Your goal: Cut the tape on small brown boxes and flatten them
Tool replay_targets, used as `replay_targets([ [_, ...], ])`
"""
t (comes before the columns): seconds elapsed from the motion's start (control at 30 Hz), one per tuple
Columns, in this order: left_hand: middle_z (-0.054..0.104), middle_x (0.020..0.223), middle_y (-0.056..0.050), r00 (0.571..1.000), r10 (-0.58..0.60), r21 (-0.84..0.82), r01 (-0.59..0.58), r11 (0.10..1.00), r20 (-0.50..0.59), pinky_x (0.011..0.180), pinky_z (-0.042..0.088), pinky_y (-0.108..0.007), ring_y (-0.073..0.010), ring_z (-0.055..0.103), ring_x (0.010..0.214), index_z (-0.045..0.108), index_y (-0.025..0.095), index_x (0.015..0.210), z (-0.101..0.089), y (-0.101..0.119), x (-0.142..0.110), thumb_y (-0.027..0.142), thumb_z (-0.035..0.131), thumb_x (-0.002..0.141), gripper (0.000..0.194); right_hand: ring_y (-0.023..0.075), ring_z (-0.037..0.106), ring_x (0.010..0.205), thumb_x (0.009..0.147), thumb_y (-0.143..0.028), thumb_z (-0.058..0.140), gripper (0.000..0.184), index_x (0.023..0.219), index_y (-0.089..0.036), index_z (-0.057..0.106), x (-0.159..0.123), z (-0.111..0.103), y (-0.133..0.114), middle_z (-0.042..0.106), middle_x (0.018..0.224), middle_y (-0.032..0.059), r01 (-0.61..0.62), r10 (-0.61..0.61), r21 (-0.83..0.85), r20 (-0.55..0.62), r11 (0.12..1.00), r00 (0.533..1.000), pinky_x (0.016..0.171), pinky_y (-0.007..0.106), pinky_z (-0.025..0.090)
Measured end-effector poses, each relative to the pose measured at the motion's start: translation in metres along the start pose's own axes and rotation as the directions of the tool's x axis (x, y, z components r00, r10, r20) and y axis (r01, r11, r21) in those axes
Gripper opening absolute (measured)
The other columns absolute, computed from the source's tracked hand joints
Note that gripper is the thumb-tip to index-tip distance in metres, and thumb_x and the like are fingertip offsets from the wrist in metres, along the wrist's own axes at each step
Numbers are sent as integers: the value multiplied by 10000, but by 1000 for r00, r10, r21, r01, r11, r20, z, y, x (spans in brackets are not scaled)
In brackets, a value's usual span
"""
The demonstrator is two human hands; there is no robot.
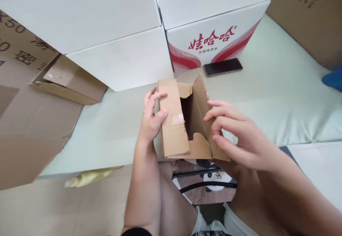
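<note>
A small brown cardboard box [175,129] stands in front of me with its top flaps parted, its dark inside showing between them. My left hand [152,118] holds the box at its left side, thumb and index finger on the broad left flap and other fingers bent at the edge. At the raised right flap [201,100] is my right hand [235,129], its fingers bent and apart with nothing between them. The fingertips are at the flap; whether they press on it I cannot tell. The bottom of the box is hidden in shadow.
White cartons [117,57] are stacked behind, one with red lettering [211,38]. A black phone [223,66] lies before them on the pale green cloth surface [107,136]. Larger brown boxes stand left [34,129] and right [310,22]. A yellowish bottle [91,177] lies below the front edge.
</note>
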State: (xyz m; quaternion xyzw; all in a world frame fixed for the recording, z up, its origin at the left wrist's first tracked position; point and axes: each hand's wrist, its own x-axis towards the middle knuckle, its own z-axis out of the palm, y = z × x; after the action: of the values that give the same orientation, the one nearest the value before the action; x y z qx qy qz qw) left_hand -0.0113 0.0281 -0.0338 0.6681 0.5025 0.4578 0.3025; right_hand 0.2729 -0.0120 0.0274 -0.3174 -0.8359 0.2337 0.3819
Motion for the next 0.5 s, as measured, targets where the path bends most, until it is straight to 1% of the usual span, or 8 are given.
replay_targets([
  [0.03, 408, 1591, -87, 1000, 5, 5, -5, 1000, 7, 1240, 398, -565, -404, 355, 1553, 608, 333, 1324, -1, -1, 0, 747, 627, 853, 627, 284, 671, 1286, 883, -106, 557, 152, 853, -253, 578, -1, -1, -6, 745, 1046, 62, -10, 11, -28, 33, 1000, 999, 1158, 519, 546],
  [0.1, 407, 1595, -79, 1000, 22, 4, -22, 1000, 21, 1244, 396, -557, -391, 358, 1555, 586, 348, 1356, 0, -2, 0, 744, 597, 871, 627, 290, 626, 1384, 894, -45, 498, 254, 972, -248, 628, -4, -2, -19, 768, 1106, 63, -3, 10, -89, 87, 996, 996, 1199, 545, 521],
  [0.13, 407, 1596, -76, 999, 30, 0, -30, 1000, 26, 1246, 394, -558, -387, 362, 1553, 577, 354, 1365, 1, -2, 0, 742, 582, 879, 622, 303, 597, 1426, 883, -15, 477, 319, 1022, -247, 647, -6, -2, -25, 781, 1127, 60, 2, 11, -125, 106, 992, 994, 1197, 561, 522],
  [0.2, 409, 1593, -74, 999, 33, -6, -33, 999, 35, 1266, 365, -570, -388, 347, 1562, 571, 360, 1370, 3, -2, 1, 738, 565, 888, 613, 356, 531, 1496, 852, 22, 468, 395, 1064, -237, 678, -10, -1, -37, 800, 1167, 63, -7, 40, -217, 149, 976, 988, 1139, 587, 560],
  [0.27, 407, 1590, -77, 999, 21, -9, -21, 1000, 50, 1296, 309, -582, -396, 303, 1584, 576, 357, 1367, 6, -2, 2, 743, 567, 880, 622, 409, 485, 1527, 835, 34, 480, 407, 1066, -214, 706, -13, 0, -46, 810, 1178, 80, -26, 89, -316, 186, 948, 979, 1057, 586, 603],
  [0.33, 393, 1595, -84, 998, 4, -13, -4, 1000, 64, 1314, 268, -590, -407, 274, 1593, 583, 347, 1366, 7, -2, 3, 754, 577, 863, 647, 418, 506, 1510, 846, 28, 485, 398, 1074, -197, 722, -15, 0, -53, 821, 1142, 89, -21, 103, -380, 196, 925, 975, 1018, 570, 619],
  [0.43, 396, 1585, -95, 999, -1, 1, 1, 1000, 45, 1313, 262, -600, -422, 269, 1589, 608, 330, 1343, 6, -5, 6, 771, 599, 835, 672, 401, 542, 1485, 893, -35, 493, 358, 1102, -198, 734, -16, -1, -60, 827, 1131, 86, -9, 92, -404, 188, 915, 978, 992, 542, 628],
  [0.5, 423, 1556, -96, 1000, 19, 24, -20, 1000, 22, 1307, 279, -596, -422, 287, 1580, 621, 333, 1323, 3, -8, 7, 765, 603, 833, 653, 410, 553, 1471, 917, -101, 508, 326, 1128, -190, 741, -16, -1, -64, 819, 1171, 93, 14, 73, -408, 199, 913, 977, 988, 554, 628],
])
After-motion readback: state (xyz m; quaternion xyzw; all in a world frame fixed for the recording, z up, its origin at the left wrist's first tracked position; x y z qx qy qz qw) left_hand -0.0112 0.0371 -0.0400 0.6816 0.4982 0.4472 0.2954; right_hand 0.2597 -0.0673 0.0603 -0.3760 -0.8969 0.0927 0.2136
